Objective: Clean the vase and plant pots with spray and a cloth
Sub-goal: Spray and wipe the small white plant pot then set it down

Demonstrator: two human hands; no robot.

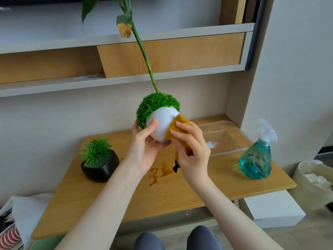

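The left hand [144, 150] held a white pot [161, 123] up above the table [126, 195], its fingers curled under the base and its thumb lying on the near side. The pot was round and smooth, tilted so that its mouth faced up and away to the left, and a dense dome of small green leaves [155, 103] spilled out of it. The right hand [191, 150] pressed a mustard-yellow cloth [175, 127] against the right flank of the pot, fingers bent around the bunched fabric; a tail of the cloth hung below the palm, with a dark tag at its end.

On the table to the left stood a black pot [102, 168], squat and glossy, with spiky green tufts. A brown wet stain [158, 173] lay on the wood between the two arms. To the right stood a spray bottle [256, 157] of blue liquid with a clear trigger head, and behind it lay a clear plastic lid [225, 134]. A long green stem [144, 55] rose behind the white pot toward the shelves [162, 51]. A pale bin [315, 179] sat at the far right.
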